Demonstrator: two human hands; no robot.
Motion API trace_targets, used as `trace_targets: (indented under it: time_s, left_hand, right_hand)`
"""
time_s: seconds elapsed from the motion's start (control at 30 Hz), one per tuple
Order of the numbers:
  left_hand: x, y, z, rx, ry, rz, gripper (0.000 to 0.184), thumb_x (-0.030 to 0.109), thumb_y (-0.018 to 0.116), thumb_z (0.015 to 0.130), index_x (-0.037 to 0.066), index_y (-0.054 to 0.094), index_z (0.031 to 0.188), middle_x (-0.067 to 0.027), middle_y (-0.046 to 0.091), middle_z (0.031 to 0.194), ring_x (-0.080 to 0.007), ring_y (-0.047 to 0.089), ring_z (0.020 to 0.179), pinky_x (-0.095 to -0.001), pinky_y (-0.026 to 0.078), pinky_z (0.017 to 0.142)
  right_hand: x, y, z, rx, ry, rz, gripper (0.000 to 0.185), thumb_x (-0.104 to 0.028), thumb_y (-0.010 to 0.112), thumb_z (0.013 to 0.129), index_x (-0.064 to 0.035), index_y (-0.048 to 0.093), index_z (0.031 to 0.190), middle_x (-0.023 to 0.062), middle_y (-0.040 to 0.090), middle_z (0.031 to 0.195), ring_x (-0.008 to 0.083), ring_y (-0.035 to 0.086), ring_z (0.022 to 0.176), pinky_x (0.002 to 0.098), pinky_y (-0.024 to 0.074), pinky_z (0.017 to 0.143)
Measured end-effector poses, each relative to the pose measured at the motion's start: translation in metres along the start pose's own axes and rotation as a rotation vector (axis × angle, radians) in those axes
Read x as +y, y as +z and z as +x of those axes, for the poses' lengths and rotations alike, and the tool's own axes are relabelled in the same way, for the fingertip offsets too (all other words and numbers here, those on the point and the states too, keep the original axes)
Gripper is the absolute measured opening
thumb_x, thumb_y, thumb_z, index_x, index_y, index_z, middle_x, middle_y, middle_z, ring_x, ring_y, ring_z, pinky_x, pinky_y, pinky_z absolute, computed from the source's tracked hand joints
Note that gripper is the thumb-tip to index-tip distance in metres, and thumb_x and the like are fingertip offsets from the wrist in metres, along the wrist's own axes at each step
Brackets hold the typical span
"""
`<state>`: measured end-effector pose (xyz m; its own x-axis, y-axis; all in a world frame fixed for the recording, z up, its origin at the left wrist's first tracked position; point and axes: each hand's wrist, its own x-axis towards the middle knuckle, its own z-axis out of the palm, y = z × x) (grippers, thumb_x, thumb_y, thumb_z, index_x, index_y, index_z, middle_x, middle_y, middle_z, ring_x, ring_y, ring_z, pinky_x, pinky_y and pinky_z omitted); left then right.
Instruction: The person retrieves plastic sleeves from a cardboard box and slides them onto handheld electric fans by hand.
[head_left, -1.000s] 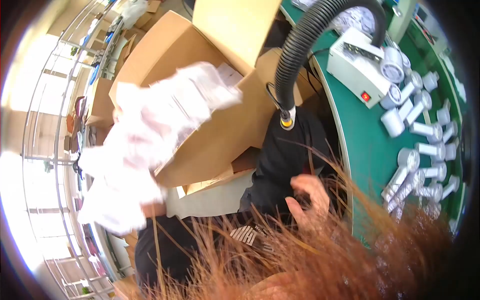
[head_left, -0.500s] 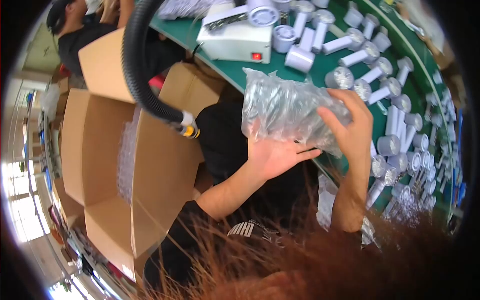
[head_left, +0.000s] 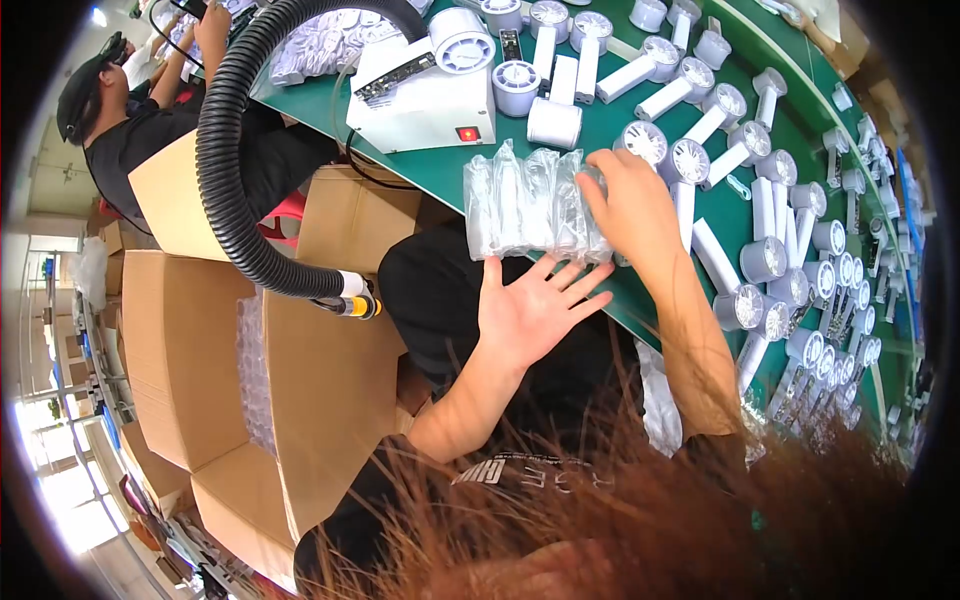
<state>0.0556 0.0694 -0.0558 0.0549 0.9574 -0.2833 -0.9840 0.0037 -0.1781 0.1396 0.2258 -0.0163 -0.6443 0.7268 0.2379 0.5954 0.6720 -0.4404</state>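
Note:
A row of clear-wrapped pieces (head_left: 525, 205) lies at the near edge of the green table (head_left: 640, 300). My left hand (head_left: 535, 310) is palm up with fingers spread, its fingertips at the row's lower edge. Over the row's right end, my right hand (head_left: 632, 205) curves with thumb and fingers apart, touching the wrap. Below on the left stands an open cardboard box (head_left: 335, 400) with a bubbled clear sheet (head_left: 254, 375) inside.
Many white fan-like units (head_left: 690, 160) cover the table to the right. A white device (head_left: 420, 105) with a red switch stands at the back. A black corrugated hose (head_left: 225, 170) arches over the box. At the upper left sits another person (head_left: 150, 150).
The view has swung from the box toward the table. The wrapped pieces, held up between both hands half a second ago, now rest at the table edge. My left hand has opened flat beneath them.

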Motion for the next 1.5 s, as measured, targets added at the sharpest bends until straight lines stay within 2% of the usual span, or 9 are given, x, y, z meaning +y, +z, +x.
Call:
trace_targets:
  time_s: [0.27,0.4,0.47,0.53,0.6,0.67,0.87,1.23,1.5]
  left_hand:
    - [-0.010,-0.014,-0.015,0.033,0.169,0.029,0.085,0.066,0.027,0.094,-0.005,0.023,0.141,-0.0267,0.023,0.150,-0.0442,0.020,0.141,-0.0601,0.018,0.113]
    - [-0.022,-0.017,-0.036,0.137,0.205,0.519,0.058,0.047,0.039,0.099,0.002,0.034,0.135,-0.0271,0.038,0.141,-0.0431,0.043,0.128,-0.0534,0.037,0.105]
    - [-0.017,-0.026,-0.052,0.048,0.222,0.817,0.043,0.026,0.051,0.097,0.004,0.039,0.131,-0.0208,0.051,0.125,-0.0357,0.059,0.103,-0.0463,0.047,0.092]
    - [0.003,-0.011,-0.058,-0.116,0.535,1.481,0.040,0.011,0.060,0.089,0.002,0.045,0.125,-0.0191,0.055,0.119,-0.0332,0.057,0.104,-0.0441,0.046,0.091]
    - [0.032,0.034,-0.038,-0.063,1.232,2.235,0.040,0.005,0.064,0.083,0.000,0.051,0.120,-0.0199,0.056,0.117,-0.0332,0.054,0.107,-0.0430,0.043,0.093]
    - [0.062,0.051,-0.005,0.092,1.350,2.499,0.040,0.012,0.066,0.083,-0.001,0.054,0.118,-0.0200,0.056,0.119,-0.0356,0.050,0.112,-0.0421,0.041,0.096]
    - [0.096,0.042,0.053,0.091,0.905,2.526,0.043,0.024,0.064,0.086,0.003,0.056,0.123,-0.0201,0.060,0.114,-0.0374,0.054,0.106,-0.0442,0.041,0.094]
    - [0.101,0.055,0.073,-0.152,0.917,2.791,0.018,0.023,0.053,0.090,0.007,0.064,0.090,-0.0120,0.060,0.084,-0.0331,0.060,0.082,-0.0452,0.047,0.071]
    - [0.099,0.058,0.077,-0.115,0.971,2.714,0.020,0.024,0.054,0.089,0.007,0.063,0.083,-0.0105,0.058,0.083,-0.0315,0.061,0.080,-0.0431,0.049,0.071]
  right_hand:
    - [0.009,0.020,0.006,0.112,-0.175,-0.047,0.027,-0.009,0.058,0.087,-0.0014,0.057,0.113,0.0165,0.062,0.094,0.0343,0.060,0.090,0.0433,0.0475,0.081]
    - [0.011,0.021,0.005,0.146,-0.224,0.060,0.027,-0.012,0.058,0.088,-0.0029,0.058,0.113,0.0156,0.062,0.095,0.0338,0.059,0.093,0.0433,0.0468,0.081]
    - [0.011,0.017,0.007,0.118,-0.239,0.096,0.028,-0.017,0.059,0.089,-0.0035,0.058,0.114,0.0156,0.062,0.095,0.0342,0.059,0.094,0.0436,0.0466,0.081]
    - [0.012,0.012,0.010,0.065,-0.270,0.079,0.032,-0.024,0.059,0.090,-0.0042,0.058,0.114,0.0157,0.062,0.096,0.0347,0.059,0.094,0.0439,0.0465,0.081]
    - [0.011,0.014,0.013,-0.067,-0.288,0.016,0.036,-0.031,0.059,0.090,-0.0042,0.057,0.114,0.0162,0.062,0.097,0.0357,0.059,0.095,0.0442,0.0465,0.082]
    - [0.011,0.017,0.016,-0.123,-0.288,-0.002,0.040,-0.037,0.058,0.091,-0.0045,0.056,0.115,0.0169,0.063,0.099,0.0366,0.059,0.095,0.0444,0.0464,0.083]
    - [0.017,0.028,0.029,-0.117,-0.367,0.024,0.041,-0.041,0.054,0.092,-0.0047,0.057,0.112,0.0187,0.064,0.098,0.0376,0.060,0.093,0.0467,0.0462,0.082]
    - [0.014,0.020,0.036,-0.092,-0.373,0.071,0.019,-0.023,0.055,0.091,-0.0049,0.061,0.089,0.0154,0.062,0.089,0.0357,0.061,0.084,0.0450,0.0502,0.072]
    - [0.011,0.015,0.041,-0.125,-0.326,0.057,0.020,-0.022,0.056,0.091,-0.0026,0.062,0.089,0.0176,0.065,0.090,0.0384,0.061,0.087,0.0462,0.0477,0.075]
